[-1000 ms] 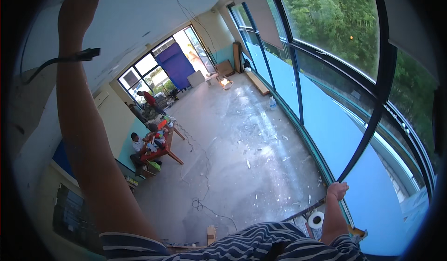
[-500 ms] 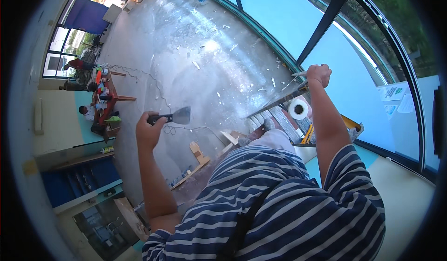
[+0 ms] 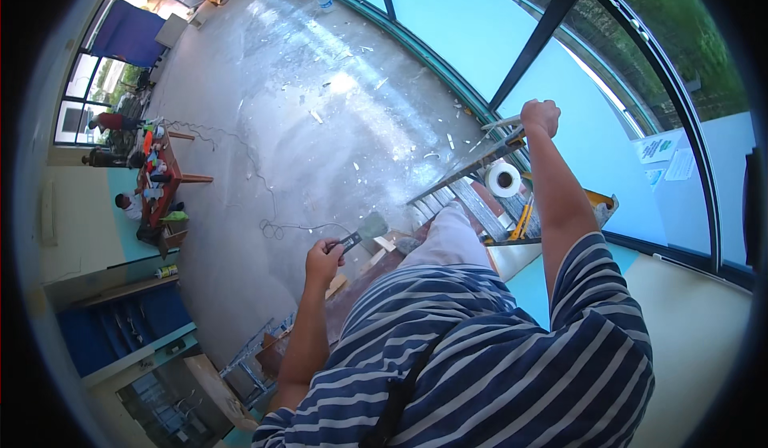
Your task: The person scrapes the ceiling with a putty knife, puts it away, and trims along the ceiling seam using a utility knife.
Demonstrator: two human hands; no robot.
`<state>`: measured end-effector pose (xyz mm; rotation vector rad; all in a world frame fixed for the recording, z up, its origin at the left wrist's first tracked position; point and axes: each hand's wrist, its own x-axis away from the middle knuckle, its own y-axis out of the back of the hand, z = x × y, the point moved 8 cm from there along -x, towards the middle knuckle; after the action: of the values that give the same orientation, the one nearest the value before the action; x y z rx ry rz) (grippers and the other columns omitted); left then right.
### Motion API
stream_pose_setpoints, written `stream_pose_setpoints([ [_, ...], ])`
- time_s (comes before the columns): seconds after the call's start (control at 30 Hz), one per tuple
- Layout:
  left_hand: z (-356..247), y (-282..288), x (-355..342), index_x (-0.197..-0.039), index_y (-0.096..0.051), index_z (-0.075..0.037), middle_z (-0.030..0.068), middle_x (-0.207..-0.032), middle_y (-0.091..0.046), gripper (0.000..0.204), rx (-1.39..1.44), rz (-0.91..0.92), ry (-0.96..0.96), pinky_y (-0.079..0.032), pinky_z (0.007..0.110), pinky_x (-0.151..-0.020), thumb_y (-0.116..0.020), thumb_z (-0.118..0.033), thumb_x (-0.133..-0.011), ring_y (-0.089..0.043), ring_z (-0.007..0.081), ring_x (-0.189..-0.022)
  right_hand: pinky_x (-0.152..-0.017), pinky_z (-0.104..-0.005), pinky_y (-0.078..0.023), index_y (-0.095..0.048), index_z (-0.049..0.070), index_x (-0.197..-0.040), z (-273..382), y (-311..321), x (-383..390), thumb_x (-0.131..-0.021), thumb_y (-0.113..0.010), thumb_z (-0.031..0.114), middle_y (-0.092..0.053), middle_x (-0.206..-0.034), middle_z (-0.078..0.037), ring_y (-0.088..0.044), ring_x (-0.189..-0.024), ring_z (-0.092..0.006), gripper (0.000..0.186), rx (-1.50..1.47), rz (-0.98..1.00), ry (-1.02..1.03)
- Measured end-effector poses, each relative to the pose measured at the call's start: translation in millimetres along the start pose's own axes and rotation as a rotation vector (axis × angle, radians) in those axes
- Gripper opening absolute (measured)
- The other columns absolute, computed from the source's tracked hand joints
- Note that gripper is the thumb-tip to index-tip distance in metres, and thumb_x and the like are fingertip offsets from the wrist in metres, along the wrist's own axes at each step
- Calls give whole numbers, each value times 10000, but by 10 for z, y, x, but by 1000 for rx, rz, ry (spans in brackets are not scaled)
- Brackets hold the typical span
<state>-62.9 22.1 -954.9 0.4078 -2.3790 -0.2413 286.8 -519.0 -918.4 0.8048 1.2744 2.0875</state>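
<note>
We show a scraper (image 3: 346, 242) at the body's left, its dark handle wrapped by the left hand's (image 3: 322, 262) fingers, its blade over the floor (image 3: 224, 168); a loosened grip could drop it. The right hand (image 3: 541, 117) has curled fingers near a dark rail (image 3: 472, 168); we cannot tell what they grasp. A forearm knock could dislodge the nearby white roll (image 3: 492, 180).

Daylight through windows (image 3: 676, 56) — glare on floor (image 3: 344, 88) — edges bowed, dark.
</note>
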Motion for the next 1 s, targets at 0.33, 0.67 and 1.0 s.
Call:
stream_pose_setpoints([
  [0.33,-369,-2177,-479,-1230,-557,-42,35,-1003,-662,406,-160,726,101,-475,243,-643,-624,-52,-830,-585,92,-789,-953,-432,-434,-625,-40,-1113,-1520,-99,34,-908,-510,275,-618,-1129,-263,-577,-1068,-392,393,-465,-161,86],
  [0.67,-327,-3987,-765,-1207,-518,-20,54,-999,-650,388,-71,761,111,-512,251,-640,-626,-10,-834,-603,107,-796,-886,-434,-506,-529,-55,-1123,-2872,-1180,675,-851,-643,199,-551,-1142,-257,-597,-1040,-400,389,186,283,-139],
  [1.0,-111,-4447,-1233,-1146,-589,-26,139,-900,-681,397,-469,555,-200,-513,380,-757,-668,-124,-770,-662,266,-835,-858,-449,-504,-576,-18,-1042,-3047,-1366,715,-791,-680,212,-619,-1023,-235,-615,-994,-403,357,193,211,32],
])
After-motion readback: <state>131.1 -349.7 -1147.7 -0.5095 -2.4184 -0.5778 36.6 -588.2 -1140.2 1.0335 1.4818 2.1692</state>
